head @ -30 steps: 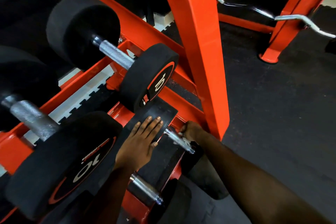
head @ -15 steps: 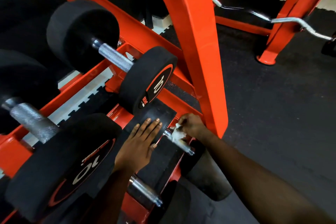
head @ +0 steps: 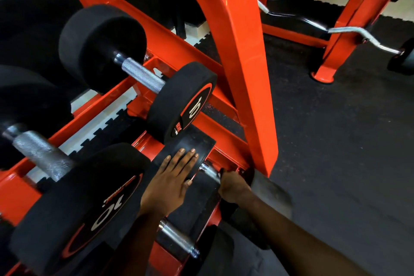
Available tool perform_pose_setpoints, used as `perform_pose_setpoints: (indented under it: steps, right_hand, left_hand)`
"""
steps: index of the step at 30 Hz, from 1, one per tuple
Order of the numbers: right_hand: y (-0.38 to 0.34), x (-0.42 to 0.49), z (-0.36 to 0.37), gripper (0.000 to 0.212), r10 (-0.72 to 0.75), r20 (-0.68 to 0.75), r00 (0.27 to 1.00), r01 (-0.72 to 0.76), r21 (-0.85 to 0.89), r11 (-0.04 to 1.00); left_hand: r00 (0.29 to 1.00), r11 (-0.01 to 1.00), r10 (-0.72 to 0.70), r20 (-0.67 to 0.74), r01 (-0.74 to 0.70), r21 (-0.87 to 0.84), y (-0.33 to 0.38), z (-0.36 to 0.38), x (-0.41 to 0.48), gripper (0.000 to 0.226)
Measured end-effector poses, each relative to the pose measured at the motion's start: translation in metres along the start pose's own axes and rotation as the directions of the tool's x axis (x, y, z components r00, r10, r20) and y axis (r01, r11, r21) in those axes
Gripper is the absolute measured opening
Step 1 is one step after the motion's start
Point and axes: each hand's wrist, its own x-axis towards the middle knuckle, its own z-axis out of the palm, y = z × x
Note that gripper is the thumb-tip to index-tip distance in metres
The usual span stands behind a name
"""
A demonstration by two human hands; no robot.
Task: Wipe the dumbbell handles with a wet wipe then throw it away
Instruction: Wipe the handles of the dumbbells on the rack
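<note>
Left hand (head: 172, 177): fingers straight, pressed together, flat on the black dumbbell head (head: 190, 141).
Right hand (head: 234, 186): fingers curled round the dumbbell handle (head: 209, 170).
Handle position: chrome, low on the orange rack (head: 235, 51), just beside my flat palm.
Wet wipe: hidden; I cannot tell whether my right grip holds it.

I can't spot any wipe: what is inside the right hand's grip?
The right hand curls round a short shiny steel dumbbell handle, bare metal showing beyond it. Whether a wipe lies inside cannot be seen; the hand hides that.
</note>
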Motion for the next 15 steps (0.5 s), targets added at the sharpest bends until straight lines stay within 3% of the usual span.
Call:
perform_pose_setpoints:
  steps: [4, 6, 8, 10, 13, 15]
  right_hand:
    - [-0.006, 0.026, -0.007, 0.03, 0.009, -0.036, 0.999, -0.002, 0.207, 0.978]
    - [-0.004, 0.054, 0.006, 0.026, -0.072, -0.125, 0.99, 0.096, 0.194, 0.976]
    - [0.009, 0.074, 0.024, 0.037, -0.256, -0.214, 0.943, 0.289, 0.139, 0.947]
    - [0.017, 0.066, 0.022, 0.041, -0.353, -0.215, 0.911, 0.383, 0.121, 0.916]
    - [0.007, 0.026, -0.01, 0.031, -0.175, -0.097, 0.98, 0.175, -0.012, 0.984]
    - [0.009, 0.027, -0.009, 0.026, -0.04, -0.05, 0.998, 0.041, 0.023, 0.999]
  left_hand:
    - [1.0, 1.0, -0.002, 0.003, 0.002, 0.005, 0.0, 0.0, 0.001, 0.077]
    - [1.0, 1.0, -0.002, -0.001, 0.002, 0.009, -0.001, 0.0, 0.001, 0.077]
    - [1.0, 1.0, -0.007, -0.005, 0.007, -0.001, -0.001, 0.0, 0.001, 0.078]
    - [1.0, 1.0, -0.002, 0.007, 0.002, -0.017, 0.0, -0.001, 0.002, 0.077]
    - [1.0, 1.0, -0.005, 0.006, 0.005, -0.005, 0.002, 0.0, 0.001, 0.076]
    - [1.0, 1.0, -0.005, 0.007, 0.005, -0.011, 0.001, -0.002, 0.001, 0.077]
